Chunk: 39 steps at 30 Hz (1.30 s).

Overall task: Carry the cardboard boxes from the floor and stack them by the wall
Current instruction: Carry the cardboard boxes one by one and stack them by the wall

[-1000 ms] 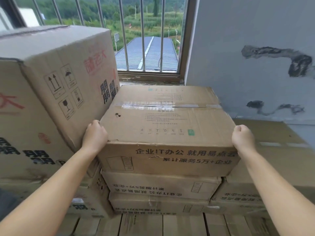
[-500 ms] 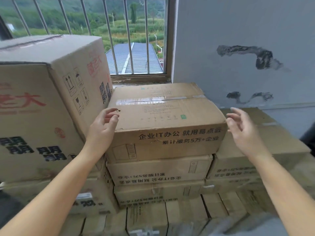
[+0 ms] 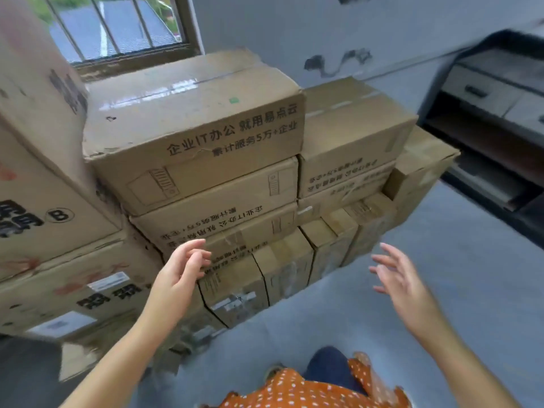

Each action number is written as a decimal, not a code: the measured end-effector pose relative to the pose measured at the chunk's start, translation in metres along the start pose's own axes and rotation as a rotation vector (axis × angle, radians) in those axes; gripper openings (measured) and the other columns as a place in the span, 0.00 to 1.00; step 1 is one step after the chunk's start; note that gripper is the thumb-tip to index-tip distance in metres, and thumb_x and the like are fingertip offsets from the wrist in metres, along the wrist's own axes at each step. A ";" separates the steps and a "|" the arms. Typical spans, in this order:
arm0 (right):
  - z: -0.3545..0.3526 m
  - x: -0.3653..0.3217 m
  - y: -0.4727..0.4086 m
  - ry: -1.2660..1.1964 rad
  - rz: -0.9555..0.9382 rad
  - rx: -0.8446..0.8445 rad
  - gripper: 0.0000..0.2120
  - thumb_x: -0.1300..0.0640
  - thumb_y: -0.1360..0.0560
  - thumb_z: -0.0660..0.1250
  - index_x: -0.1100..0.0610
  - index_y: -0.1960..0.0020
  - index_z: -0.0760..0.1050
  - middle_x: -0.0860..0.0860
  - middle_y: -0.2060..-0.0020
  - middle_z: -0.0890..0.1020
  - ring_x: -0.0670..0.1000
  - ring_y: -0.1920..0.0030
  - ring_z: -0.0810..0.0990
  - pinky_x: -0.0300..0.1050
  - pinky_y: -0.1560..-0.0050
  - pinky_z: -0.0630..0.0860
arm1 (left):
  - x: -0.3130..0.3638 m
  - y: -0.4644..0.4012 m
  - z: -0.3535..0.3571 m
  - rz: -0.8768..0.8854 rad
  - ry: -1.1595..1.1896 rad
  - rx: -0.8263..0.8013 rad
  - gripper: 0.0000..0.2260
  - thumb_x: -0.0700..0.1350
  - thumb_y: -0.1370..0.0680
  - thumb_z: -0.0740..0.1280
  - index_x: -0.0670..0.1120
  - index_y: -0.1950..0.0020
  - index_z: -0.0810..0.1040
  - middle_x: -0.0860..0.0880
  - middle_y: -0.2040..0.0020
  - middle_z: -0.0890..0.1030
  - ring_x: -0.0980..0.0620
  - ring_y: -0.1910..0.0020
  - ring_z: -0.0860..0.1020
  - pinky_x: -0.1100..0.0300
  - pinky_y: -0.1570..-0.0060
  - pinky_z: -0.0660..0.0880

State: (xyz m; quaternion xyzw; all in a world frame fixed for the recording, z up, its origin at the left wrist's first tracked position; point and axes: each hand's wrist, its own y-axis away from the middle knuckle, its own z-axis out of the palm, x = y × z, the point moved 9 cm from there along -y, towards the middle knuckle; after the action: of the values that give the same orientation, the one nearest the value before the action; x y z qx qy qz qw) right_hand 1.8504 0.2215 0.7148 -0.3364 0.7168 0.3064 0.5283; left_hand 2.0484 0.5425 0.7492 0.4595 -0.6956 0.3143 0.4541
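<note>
A flat taped cardboard box (image 3: 188, 125) with black printed characters lies on top of a stack of similar boxes (image 3: 223, 219) under the barred window. My left hand (image 3: 184, 269) hangs in front of the lower boxes, fingers apart, holding nothing. My right hand (image 3: 396, 276) is out over the grey floor to the right of the stack, fingers spread and empty. Neither hand touches a box. The picture is blurred by motion.
Big boxes (image 3: 38, 172) with red and black print tower on the left. A lower stack (image 3: 353, 134) and a side box (image 3: 421, 169) stand at the right against the grey wall (image 3: 294, 30). A dark cabinet with drawers (image 3: 494, 95) is far right. Upright narrow boxes (image 3: 282, 266) line the floor.
Both hands have come off the top box and dropped back and down, opening as they went. The view has pulled away and tilted toward the floor.
</note>
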 end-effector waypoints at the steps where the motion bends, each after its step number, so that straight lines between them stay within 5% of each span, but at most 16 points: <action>1: -0.010 0.012 0.018 -0.011 0.026 0.033 0.16 0.45 0.27 0.59 0.36 0.39 0.66 0.42 0.41 0.75 0.45 0.41 0.76 0.48 0.42 0.76 | -0.006 0.010 0.012 -0.019 0.004 -0.026 0.11 0.46 0.18 0.56 0.56 0.41 0.74 0.59 0.51 0.81 0.58 0.49 0.79 0.49 0.44 0.76; 4: -0.043 0.049 0.070 -0.079 0.095 0.187 0.15 0.54 0.22 0.59 0.45 0.36 0.66 0.50 0.41 0.76 0.44 0.45 0.78 0.34 0.53 0.78 | -0.014 0.041 0.052 -0.054 0.025 -0.093 0.10 0.48 0.18 0.57 0.56 0.41 0.75 0.57 0.51 0.82 0.58 0.49 0.79 0.52 0.45 0.76; 8: -0.092 0.087 0.138 -0.163 0.177 0.395 0.15 0.61 0.20 0.57 0.51 0.35 0.66 0.52 0.43 0.76 0.35 0.53 0.79 0.31 0.58 0.77 | -0.003 0.072 0.100 -0.074 0.057 -0.147 0.10 0.49 0.18 0.56 0.58 0.43 0.75 0.52 0.50 0.81 0.56 0.49 0.80 0.56 0.48 0.75; 20: -0.273 0.160 0.417 -0.167 0.336 0.933 0.14 0.56 0.21 0.58 0.37 0.42 0.67 0.45 0.44 0.77 0.41 0.48 0.80 0.37 0.52 0.79 | 0.102 0.220 0.343 0.105 -0.001 -0.663 0.12 0.49 0.19 0.56 0.51 0.38 0.73 0.51 0.49 0.80 0.55 0.48 0.79 0.58 0.50 0.73; 25: -0.287 0.183 0.531 -0.181 0.505 1.153 0.21 0.41 0.28 0.56 0.42 0.36 0.66 0.43 0.42 0.76 0.46 0.40 0.75 0.55 0.37 0.73 | 0.127 0.308 0.434 0.216 -0.089 -0.929 0.10 0.48 0.20 0.57 0.52 0.40 0.73 0.55 0.49 0.80 0.60 0.48 0.78 0.58 0.48 0.73; 31: -0.274 0.197 0.640 -0.349 0.606 1.482 0.18 0.38 0.28 0.55 0.35 0.39 0.66 0.41 0.41 0.75 0.38 0.43 0.75 0.46 0.43 0.75 | 0.151 0.399 0.517 0.332 -0.186 -1.235 0.12 0.51 0.20 0.55 0.55 0.38 0.70 0.57 0.47 0.78 0.65 0.49 0.77 0.62 0.48 0.72; 39: -0.298 0.221 0.736 -0.491 0.662 1.898 0.23 0.40 0.28 0.54 0.44 0.35 0.66 0.48 0.41 0.75 0.45 0.43 0.76 0.48 0.45 0.75 | 0.209 0.551 0.647 0.479 -0.218 -1.574 0.16 0.57 0.23 0.53 0.55 0.38 0.69 0.56 0.46 0.77 0.59 0.48 0.77 0.59 0.46 0.74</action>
State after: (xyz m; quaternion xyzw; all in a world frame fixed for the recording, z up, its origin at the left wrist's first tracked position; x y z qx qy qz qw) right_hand 1.0452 0.3805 0.6398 0.5044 0.5924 -0.1948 0.5972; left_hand 1.2827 0.1250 0.6787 -0.1249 -0.8314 -0.2224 0.4936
